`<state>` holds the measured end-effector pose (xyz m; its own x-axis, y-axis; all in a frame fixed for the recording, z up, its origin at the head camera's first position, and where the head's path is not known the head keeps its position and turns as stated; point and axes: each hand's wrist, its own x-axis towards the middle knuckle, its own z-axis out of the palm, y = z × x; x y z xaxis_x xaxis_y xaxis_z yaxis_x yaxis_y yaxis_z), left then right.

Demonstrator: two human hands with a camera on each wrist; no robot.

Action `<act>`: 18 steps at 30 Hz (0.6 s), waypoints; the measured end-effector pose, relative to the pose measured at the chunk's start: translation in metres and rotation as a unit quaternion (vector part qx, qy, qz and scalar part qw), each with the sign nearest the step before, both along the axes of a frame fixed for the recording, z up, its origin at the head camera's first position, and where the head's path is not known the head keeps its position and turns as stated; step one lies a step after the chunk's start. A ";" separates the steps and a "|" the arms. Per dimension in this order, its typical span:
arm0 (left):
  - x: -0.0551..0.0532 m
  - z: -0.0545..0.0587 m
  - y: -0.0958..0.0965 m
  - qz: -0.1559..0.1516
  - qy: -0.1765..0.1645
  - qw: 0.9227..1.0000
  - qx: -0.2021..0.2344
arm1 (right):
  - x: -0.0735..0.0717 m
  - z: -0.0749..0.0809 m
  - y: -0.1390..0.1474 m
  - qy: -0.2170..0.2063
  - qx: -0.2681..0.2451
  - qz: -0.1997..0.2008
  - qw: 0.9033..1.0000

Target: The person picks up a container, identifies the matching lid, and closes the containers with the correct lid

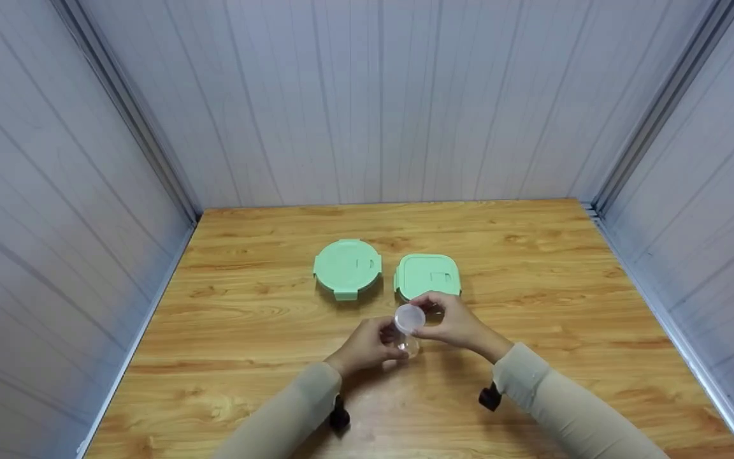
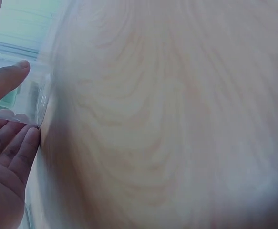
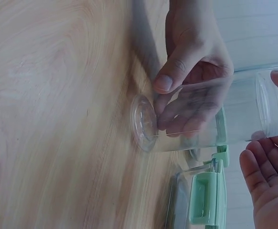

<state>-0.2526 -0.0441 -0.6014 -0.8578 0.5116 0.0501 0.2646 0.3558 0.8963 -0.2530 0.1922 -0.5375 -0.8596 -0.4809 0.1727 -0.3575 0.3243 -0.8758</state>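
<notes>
Your left hand (image 1: 367, 346) is gripping the small clear plastic jar (image 3: 196, 121) standing on the wooden table (image 1: 246, 319), while your right hand (image 1: 453, 322) is pinching its translucent round lid (image 1: 410, 318). It is probably light, smooth and slippery, so keep holding the body low and the lid by its rim.

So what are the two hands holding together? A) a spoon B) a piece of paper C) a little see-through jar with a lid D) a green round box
C: the left hand grips the body of the clear jar standing on the table, and the right hand holds its pale lid; the two green containers lie untouched behind.
</notes>
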 end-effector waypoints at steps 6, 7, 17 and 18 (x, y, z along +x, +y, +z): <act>-0.001 0.004 0.000 -0.012 -0.010 1.000 0.001 | -0.001 -0.001 0.003 -0.001 0.007 0.004 1.000; -0.001 0.005 0.000 -0.017 -0.014 1.000 0.001 | -0.001 -0.001 0.004 -0.003 0.008 0.005 1.000; -0.010 0.021 -0.017 -0.030 -0.030 0.999 -0.033 | -0.008 0.008 0.012 -0.009 -0.010 -0.016 1.000; -0.012 0.024 -0.019 -0.028 -0.028 0.999 -0.034 | -0.010 0.009 0.013 -0.006 -0.010 -0.019 1.000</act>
